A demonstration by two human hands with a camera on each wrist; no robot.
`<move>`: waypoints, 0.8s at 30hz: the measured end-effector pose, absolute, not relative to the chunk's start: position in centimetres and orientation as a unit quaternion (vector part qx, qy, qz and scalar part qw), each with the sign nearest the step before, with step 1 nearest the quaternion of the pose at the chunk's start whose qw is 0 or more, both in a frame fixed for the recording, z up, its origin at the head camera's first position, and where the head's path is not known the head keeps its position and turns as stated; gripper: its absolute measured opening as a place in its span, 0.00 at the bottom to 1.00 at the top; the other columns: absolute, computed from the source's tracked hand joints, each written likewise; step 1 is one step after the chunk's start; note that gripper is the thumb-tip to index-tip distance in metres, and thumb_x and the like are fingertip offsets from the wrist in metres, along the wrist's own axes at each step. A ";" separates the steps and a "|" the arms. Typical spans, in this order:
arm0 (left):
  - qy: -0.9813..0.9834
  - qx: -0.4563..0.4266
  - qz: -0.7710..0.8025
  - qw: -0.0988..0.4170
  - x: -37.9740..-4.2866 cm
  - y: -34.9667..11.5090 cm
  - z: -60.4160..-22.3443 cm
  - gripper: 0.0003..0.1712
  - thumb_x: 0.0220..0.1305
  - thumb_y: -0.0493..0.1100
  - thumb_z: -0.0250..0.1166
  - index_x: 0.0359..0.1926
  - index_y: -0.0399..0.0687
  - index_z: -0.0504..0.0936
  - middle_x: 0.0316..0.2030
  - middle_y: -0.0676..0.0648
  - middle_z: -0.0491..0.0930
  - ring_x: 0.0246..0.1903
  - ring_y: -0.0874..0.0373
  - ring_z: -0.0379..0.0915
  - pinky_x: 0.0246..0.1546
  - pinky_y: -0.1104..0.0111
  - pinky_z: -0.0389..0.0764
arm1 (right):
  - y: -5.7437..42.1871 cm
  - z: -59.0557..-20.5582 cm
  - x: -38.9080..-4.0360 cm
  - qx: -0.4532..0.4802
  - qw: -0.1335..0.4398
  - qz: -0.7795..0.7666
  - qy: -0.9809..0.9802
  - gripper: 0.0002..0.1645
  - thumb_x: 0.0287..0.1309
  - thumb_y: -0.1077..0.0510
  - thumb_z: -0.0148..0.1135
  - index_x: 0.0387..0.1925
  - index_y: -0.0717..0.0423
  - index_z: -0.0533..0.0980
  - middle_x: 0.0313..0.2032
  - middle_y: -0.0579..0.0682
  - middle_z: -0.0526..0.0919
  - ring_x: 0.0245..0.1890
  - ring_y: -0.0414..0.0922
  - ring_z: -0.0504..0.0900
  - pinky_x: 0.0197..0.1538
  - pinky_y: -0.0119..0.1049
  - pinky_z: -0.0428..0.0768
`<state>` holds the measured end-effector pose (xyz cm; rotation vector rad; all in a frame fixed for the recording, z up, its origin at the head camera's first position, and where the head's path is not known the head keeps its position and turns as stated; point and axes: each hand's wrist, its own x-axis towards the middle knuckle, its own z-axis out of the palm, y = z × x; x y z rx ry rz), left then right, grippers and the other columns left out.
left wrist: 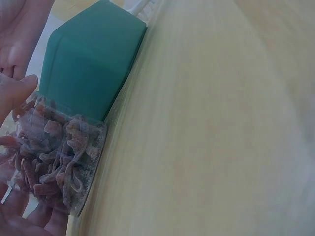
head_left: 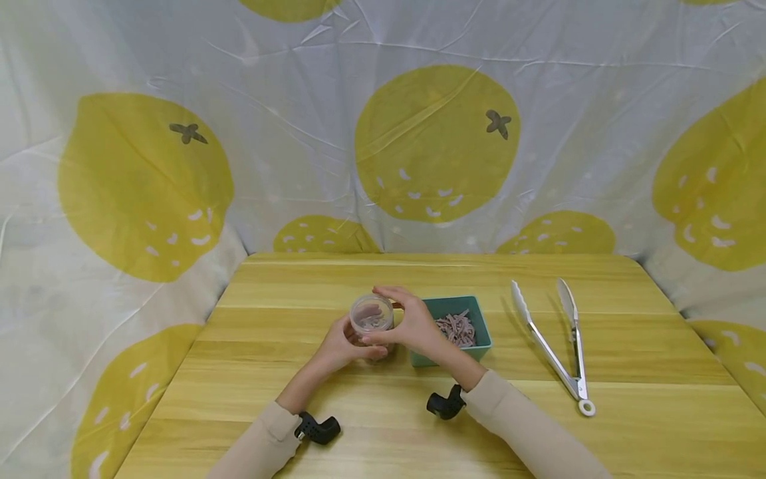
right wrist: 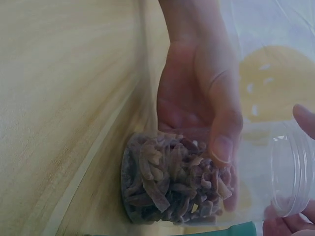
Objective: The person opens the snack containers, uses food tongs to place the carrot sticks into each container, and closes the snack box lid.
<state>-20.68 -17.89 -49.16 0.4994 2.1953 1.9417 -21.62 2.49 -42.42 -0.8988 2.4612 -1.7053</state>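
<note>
A clear plastic jar (head_left: 372,318) stands upright on the table, near its middle. Brownish dried strips (right wrist: 172,182) fill its lower part in the right wrist view, and the upper part is see-through up to a ridged top (right wrist: 291,169). My left hand (head_left: 335,347) holds the jar low on its body, thumb on the near side. From the right, my right hand (head_left: 417,326) grips around the jar's top, with the thumb at the near rim and fingers at the far rim. Beside the jar sits a green box (head_left: 422,360), partly behind my right wrist, with similar strips (head_left: 458,328) inside.
Metal tongs (head_left: 552,352) lie spread apart on the table to the right of the box, their ring end toward me. The wooden table (head_left: 287,279) meets a lemon-print cloth (head_left: 287,146) at the back and both sides.
</note>
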 end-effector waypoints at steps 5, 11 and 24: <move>0.734 0.168 0.652 0.093 -20.6 -18.0 -49.0 0.45 0.52 0.33 0.78 0.70 0.44 0.68 0.60 0.39 0.76 0.61 0.47 0.71 0.59 0.64 0.74 | 2.5 -42.5 -21.8 -0.298 0.004 -0.545 0.784 0.47 0.44 0.59 0.82 0.66 0.63 0.71 0.62 0.57 0.75 0.61 0.53 0.74 0.60 0.50 0.76; 0.731 0.167 0.655 0.090 -20.6 -18.0 -49.0 0.44 0.52 0.32 0.77 0.69 0.42 0.68 0.60 0.39 0.76 0.61 0.47 0.71 0.58 0.67 0.74 | 2.2 -42.7 -21.5 -0.265 -0.009 -0.547 0.794 0.46 0.42 0.59 0.83 0.65 0.60 0.74 0.60 0.55 0.76 0.57 0.53 0.75 0.57 0.52 0.77; 0.728 0.174 0.656 0.094 -20.6 -18.0 -49.1 0.44 0.52 0.32 0.78 0.69 0.43 0.68 0.60 0.39 0.76 0.59 0.51 0.73 0.57 0.66 0.76 | 2.3 -42.5 -21.5 -0.246 -0.014 -0.532 0.810 0.47 0.39 0.53 0.85 0.62 0.59 0.75 0.53 0.52 0.76 0.50 0.53 0.76 0.52 0.55 0.79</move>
